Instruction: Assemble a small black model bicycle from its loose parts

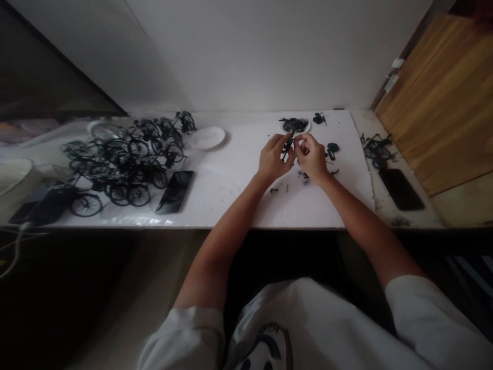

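Over the white board (pixel 239 169), my left hand (pixel 271 156) is closed on a slim dark model bicycle part (pixel 288 144), held tilted between thumb and fingers. My right hand (pixel 313 159) pinches right beside it, fingertips at the part's edge; whatever sits in that pinch is too small to make out. Just beyond my hands, a small white plate (pixel 308 126) carries a heap of dark bicycle pieces (pixel 295 124). Small loose parts (pixel 274 190) and a thin pin (pixel 287 188) lie on the board below my left hand. More dark pieces (pixel 333 149) lie right of my right hand.
Several dark miniature bicycles (pixel 127 159) crowd the left side, near a white dish (pixel 208 138) and a phone (pixel 175 192). Another dark phone (pixel 401 189) and dark wiry parts (pixel 378 147) lie at the right, by a wooden panel (pixel 442 103). A wall (pixel 250 56) rises behind.
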### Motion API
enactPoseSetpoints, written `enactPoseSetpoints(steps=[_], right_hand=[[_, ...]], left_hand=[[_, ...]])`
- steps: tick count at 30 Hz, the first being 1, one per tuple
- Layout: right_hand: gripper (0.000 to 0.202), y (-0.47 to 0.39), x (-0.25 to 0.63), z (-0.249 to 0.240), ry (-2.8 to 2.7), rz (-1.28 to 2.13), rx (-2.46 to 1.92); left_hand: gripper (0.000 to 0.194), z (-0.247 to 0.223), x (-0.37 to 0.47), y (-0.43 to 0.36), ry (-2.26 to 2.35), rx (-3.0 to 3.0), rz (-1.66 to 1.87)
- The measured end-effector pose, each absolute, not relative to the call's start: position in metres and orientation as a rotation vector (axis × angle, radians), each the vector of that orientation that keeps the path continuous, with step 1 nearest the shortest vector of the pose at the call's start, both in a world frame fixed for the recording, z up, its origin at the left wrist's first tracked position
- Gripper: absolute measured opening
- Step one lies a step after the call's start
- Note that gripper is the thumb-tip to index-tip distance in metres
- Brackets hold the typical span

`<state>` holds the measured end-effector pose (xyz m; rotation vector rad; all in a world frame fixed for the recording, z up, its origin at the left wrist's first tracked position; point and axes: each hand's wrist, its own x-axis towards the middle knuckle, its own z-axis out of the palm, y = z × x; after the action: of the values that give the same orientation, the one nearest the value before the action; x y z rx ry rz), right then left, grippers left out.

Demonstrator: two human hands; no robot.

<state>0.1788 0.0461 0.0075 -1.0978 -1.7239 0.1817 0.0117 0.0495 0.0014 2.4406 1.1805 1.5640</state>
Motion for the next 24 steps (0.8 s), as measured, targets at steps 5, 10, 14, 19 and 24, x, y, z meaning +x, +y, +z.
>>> enactPoseSetpoints(steps=[5, 10, 14, 19, 24], right_hand=[[0.02, 0.0479, 0.1831, 0.0084, -1.788, 0.007, -1.137], [0.019, 0.0485, 0.1849, 0.01, -1.821, -0.075, -1.153], [0.018, 0.0473, 0.1842, 0.0092, -1.832, -0.077, -1.16], [0.018, 0.0465, 0.183, 0.0088, -1.817, -0.021, -1.176], [0.021, 0.0461, 0.1813, 0.0085, -1.784, 0.05, -1.169]], left_hand=[[0.04, 0.0028, 0.013, 0.047, 1.107, 2.445, 1.654], [0.04, 0.0008, 0.0136, 0.0487, 1.151, 2.467, 1.627], [0.041, -0.0024, 0.0128, 0.0518, 1.174, 2.482, 1.624], [0.046, -0.0043, 0.0128, 0.0538, 1.193, 2.495, 1.615], [0.051, -0.0056, 0.0132, 0.0554, 1.216, 2.494, 1.621]])
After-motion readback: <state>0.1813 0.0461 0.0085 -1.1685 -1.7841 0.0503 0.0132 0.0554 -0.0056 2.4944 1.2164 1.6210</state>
